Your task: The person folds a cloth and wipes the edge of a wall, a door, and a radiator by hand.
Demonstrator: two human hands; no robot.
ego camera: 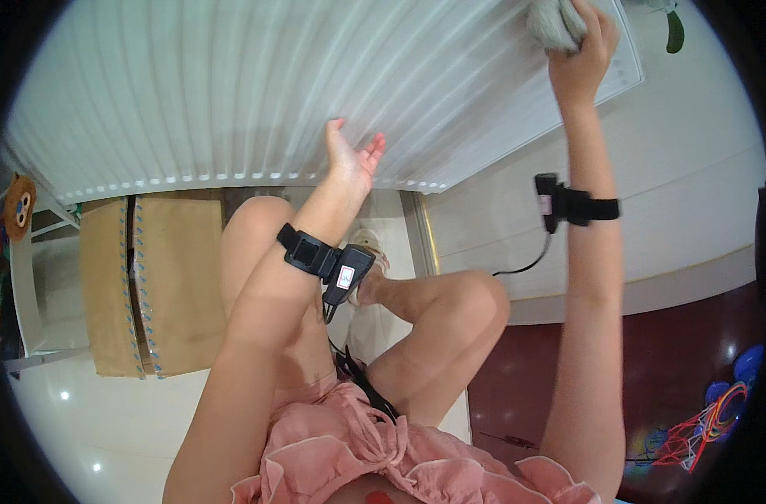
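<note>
A white panel with rounded vertical ribs (231, 94) spans the top of the view. High at its right end, my right hand (587, 53) grips a bunched grey cloth (554, 25); the cloth appears to lie against the panel's smooth border. My left hand (354, 157) is in front of the panel's lower ribs, palm turned up, thumb and fingers apart, holding nothing. Whether it touches the ribs I cannot tell. Both forearms carry a strapped black device with a cable, one on the left arm (345, 271) and one on the right arm (556, 205).
A taped cardboard box (181, 283) stands left of my bent legs, beside a white rack (26, 296). A brown plush-like item (20, 208) hangs there. A pale curved wall (660, 189) rises on the right above dark red flooring (528, 378). Coloured rings (726, 412) lie far right.
</note>
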